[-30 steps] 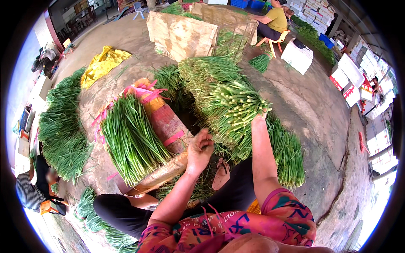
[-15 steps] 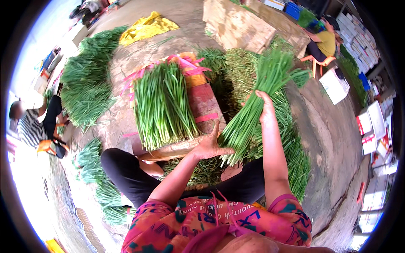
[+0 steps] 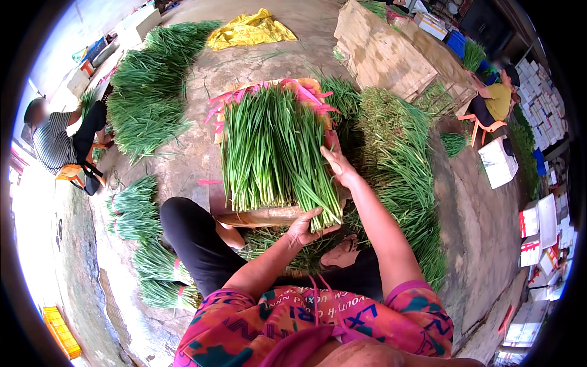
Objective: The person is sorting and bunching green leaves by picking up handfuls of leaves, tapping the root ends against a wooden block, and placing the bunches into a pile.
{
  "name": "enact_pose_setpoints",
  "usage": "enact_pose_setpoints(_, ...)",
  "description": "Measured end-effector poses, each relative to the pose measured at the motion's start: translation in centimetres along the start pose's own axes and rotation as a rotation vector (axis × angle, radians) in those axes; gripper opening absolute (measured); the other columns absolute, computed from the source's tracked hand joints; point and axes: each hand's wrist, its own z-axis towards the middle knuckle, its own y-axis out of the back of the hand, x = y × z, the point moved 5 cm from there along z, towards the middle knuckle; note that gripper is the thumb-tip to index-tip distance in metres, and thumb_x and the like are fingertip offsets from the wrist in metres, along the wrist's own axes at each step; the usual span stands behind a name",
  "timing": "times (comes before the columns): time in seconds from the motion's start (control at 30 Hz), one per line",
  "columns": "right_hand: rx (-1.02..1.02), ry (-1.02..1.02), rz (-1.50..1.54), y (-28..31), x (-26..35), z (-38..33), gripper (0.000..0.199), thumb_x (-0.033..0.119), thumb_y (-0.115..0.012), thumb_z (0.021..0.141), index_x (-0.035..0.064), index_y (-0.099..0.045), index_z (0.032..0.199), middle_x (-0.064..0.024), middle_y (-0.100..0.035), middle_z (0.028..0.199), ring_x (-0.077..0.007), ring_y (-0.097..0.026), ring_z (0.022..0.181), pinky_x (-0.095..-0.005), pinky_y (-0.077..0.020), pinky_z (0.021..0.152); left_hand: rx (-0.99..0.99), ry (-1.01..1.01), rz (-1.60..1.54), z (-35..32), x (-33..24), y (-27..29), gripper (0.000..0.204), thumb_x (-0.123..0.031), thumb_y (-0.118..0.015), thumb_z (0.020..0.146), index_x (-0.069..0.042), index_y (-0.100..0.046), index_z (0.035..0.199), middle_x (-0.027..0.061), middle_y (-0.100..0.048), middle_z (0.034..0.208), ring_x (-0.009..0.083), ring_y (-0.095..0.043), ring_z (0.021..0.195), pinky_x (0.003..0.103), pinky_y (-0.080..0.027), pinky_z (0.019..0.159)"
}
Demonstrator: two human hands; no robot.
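A bunch of green chives (image 3: 313, 174) lies along the right side of a larger pile of chives (image 3: 260, 147), pale cut ends toward me. My right hand (image 3: 336, 164) grips the bunch from its right side, some fingers hidden behind the stalks. At the lower ends, my left hand (image 3: 309, 227) holds the stalk tips, thumb on the near side and fingers reaching below. The pile rests on a low board-topped stand (image 3: 263, 217) between my knees. Pink strips (image 3: 309, 92) stick out from beneath the leafy far end.
Loose chives (image 3: 397, 165) are heaped on the right, more (image 3: 153, 85) on the left floor. Tied bunches (image 3: 162, 263) lie by my left knee. A yellow sheet (image 3: 251, 30) and wooden boards (image 3: 385, 52) are farther off. Two people sit on orange stools (image 3: 483, 125) at either side.
Both hands have brought the bunch from the right onto the stand, against the pile. My left hand, spread open beside the stalk ends before, now closes on them. The view has shifted slightly.
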Motion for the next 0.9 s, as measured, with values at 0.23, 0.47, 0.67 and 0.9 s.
enact_pose_setpoints(0.23,-0.048,-0.263,0.564,1.0,-3.0,-7.3,0.095,0.073,-0.04,0.07,0.0036,-0.025,0.132,-0.0164,-0.04,0.127,-0.0274,-0.041,0.112,-0.0396,-0.0292,0.096,-0.162,-0.009,0.061,0.1,0.4,0.9,0.042,-0.009,-0.063,0.076,-0.001,-0.044,0.112,0.0091,-0.054,0.107,0.0248,-0.053,0.1,0.043,-0.044,0.091)
enact_pose_setpoints(0.47,-0.108,-0.147,-0.405,-0.8,-0.5,-13.4,0.111,0.063,-0.059,0.066,-0.0016,0.001,0.134,-0.0279,-0.015,0.136,-0.0346,-0.027,0.124,-0.0405,-0.0276,0.1,-0.205,0.075,0.234,0.4,0.8,1.1,0.031,-0.012,-0.064,0.075,-0.007,-0.053,0.103,0.0028,-0.056,0.097,0.0175,-0.053,0.093,0.037,-0.041,0.091)
enact_pose_setpoints(0.67,-0.323,0.1,-0.346,-0.9,0.1,-13.6,0.071,0.027,-0.051,0.084,0.0009,-0.008,0.135,-0.0251,-0.032,0.13,-0.0328,-0.041,0.115,-0.0345,-0.0323,0.096,0.021,0.02,-0.071,0.0,0.4,-0.4,0.044,-0.01,-0.054,0.073,-0.002,-0.043,0.115,0.013,-0.053,0.11,0.0276,-0.052,0.103,0.05,-0.037,0.094)
enact_pose_setpoints(0.9,-0.362,0.299,-0.559,-1.6,-0.9,-13.3,0.063,0.026,-0.044,0.086,0.0007,-0.013,0.134,-0.025,-0.037,0.127,-0.0363,-0.041,0.114,-0.0367,-0.0337,0.095,-0.059,-0.042,-0.041,0.2,0.9,0.5,0.048,-0.026,-0.057,0.078,-0.004,-0.042,0.117,0.0147,-0.052,0.111,0.029,-0.053,0.102,0.046,-0.044,0.088)
